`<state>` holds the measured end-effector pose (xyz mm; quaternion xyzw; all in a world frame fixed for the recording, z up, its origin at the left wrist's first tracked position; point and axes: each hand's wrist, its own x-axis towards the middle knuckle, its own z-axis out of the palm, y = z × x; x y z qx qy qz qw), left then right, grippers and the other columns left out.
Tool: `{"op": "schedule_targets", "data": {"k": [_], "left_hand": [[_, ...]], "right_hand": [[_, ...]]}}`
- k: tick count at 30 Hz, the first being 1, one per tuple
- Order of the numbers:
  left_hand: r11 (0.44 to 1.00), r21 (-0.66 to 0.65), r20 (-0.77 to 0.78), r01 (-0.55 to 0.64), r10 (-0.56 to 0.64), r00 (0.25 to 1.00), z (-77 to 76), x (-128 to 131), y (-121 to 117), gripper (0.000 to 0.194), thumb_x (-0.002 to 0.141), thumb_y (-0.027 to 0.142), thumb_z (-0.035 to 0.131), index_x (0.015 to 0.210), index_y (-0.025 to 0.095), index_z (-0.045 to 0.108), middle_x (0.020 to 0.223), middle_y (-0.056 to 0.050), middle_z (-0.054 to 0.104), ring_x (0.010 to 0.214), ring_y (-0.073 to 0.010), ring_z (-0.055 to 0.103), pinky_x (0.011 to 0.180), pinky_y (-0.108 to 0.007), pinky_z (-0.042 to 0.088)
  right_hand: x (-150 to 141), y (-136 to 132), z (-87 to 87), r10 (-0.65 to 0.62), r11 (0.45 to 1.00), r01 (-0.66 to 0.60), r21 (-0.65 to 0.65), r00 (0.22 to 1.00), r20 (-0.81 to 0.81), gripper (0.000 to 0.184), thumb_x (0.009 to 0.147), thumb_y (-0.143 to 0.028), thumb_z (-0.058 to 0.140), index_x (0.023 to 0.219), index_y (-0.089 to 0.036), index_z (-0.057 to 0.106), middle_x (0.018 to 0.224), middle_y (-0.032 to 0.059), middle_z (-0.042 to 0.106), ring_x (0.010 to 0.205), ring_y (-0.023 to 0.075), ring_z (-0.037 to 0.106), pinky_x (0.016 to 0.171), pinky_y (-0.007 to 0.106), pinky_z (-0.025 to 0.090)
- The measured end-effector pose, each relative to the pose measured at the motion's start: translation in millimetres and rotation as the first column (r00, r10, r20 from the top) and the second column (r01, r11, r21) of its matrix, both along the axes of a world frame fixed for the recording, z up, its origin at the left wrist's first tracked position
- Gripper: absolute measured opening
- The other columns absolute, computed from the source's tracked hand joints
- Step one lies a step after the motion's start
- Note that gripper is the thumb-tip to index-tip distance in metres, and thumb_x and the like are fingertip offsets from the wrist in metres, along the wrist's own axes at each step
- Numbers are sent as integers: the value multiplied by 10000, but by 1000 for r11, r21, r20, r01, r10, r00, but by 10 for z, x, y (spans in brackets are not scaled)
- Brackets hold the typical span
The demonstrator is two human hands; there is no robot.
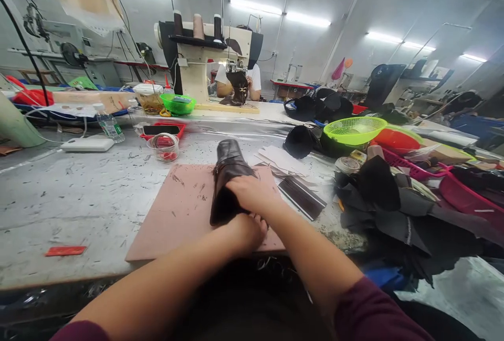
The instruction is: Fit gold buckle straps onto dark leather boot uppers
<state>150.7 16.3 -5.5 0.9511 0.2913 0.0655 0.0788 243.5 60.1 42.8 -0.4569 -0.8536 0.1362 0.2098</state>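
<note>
A dark brown leather boot upper [232, 165] lies on a pinkish board [177, 215], its toe end away from me and its wide opening towards me. My right hand [246, 192] is bent over the right rim of that opening, the fingertips hidden inside, gripping the leather. Just below it, my left hand [252, 230] is closed at the near right edge of the upper with its fingers curled. My wrists nearly cross, and what lies between the left fingers is mostly covered.
Right of the board are pale sheets [281, 160], a dark strip piece [302, 196] and a heap of dark leather pieces [405, 215]. A red strip [65, 251] lies left. Behind stand a clear tub [163, 148], a bottle [110, 125] and a sewing machine [197, 68] with a person behind it.
</note>
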Motion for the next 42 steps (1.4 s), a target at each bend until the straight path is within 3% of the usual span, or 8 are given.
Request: {"op": "schedule_targets", "data": {"k": [5,8,12,17,21,26,38,42], "left_hand": [[932,274,77,236,-266,961,34,-821,-168,277,837,95,360,715,171,597,906,-80,690,937,-195,609,822,-328,472],[926,264,115,268,-306,945,39,-1080,-218,306,840,82,328,671,196,556,846,-26,693,864,-138,619,772,-258,480],[979,123,-93,162,-151,984,132,-894,-332,82,730,200,472,708,179,548,756,-49,643,696,-188,596,616,-299,479],[972,219,-209,-80,127,970,-5,-451,-449,516,787,438,467,1141,65,490,947,-146,616,785,-268,579,622,-365,473],[941,338,-82,-25,56,995,-245,-414,-389,556,858,326,403,1345,92,274,1343,-150,411,1186,-280,410,950,-394,352],[964,266,-114,20,10,993,-268,-467,-319,533,843,227,410,1340,75,291,1401,-159,305,1276,-262,314,1009,-372,306],[973,221,-119,69,-43,992,-139,-505,-232,480,867,360,411,1268,97,433,1337,-167,416,1255,-300,340,1034,-419,294],[979,185,-154,87,-58,986,-50,-506,-143,397,871,382,403,1170,153,529,1271,-143,496,1180,-278,448,953,-393,394]], "right_hand": [[541,-28,-273,-274,962,273,-26,951,-141,349,776,-65,312,986,-124,585,1021,136,617,970,242,537,840,377,398],[632,-237,-539,-323,946,308,-106,929,-181,279,793,-133,340,912,-129,593,955,128,629,913,233,549,809,348,415],[556,-361,-653,-381,919,339,-202,896,-229,313,835,-194,292,827,-134,599,894,128,637,865,231,553,791,354,416],[547,-303,-596,-364,909,278,-312,894,-263,235,788,-210,431,894,-117,620,908,111,662,875,236,575,773,335,442],[600,-270,-607,-315,911,209,-356,909,-271,262,714,-105,500,940,-122,632,931,84,677,887,221,591,788,308,455],[632,-256,-645,-309,913,207,-352,914,-263,297,752,-130,524,1038,-127,604,988,78,667,924,208,592,816,313,457],[464,-466,-663,-311,949,313,41,949,-48,349,767,-112,558,1108,-172,599,1236,169,494,1138,325,415,929,470,346],[489,-589,-780,-172,924,82,374,961,215,270,828,-153,495,1062,-159,629,1176,133,567,1090,284,472,918,424,385]]}}
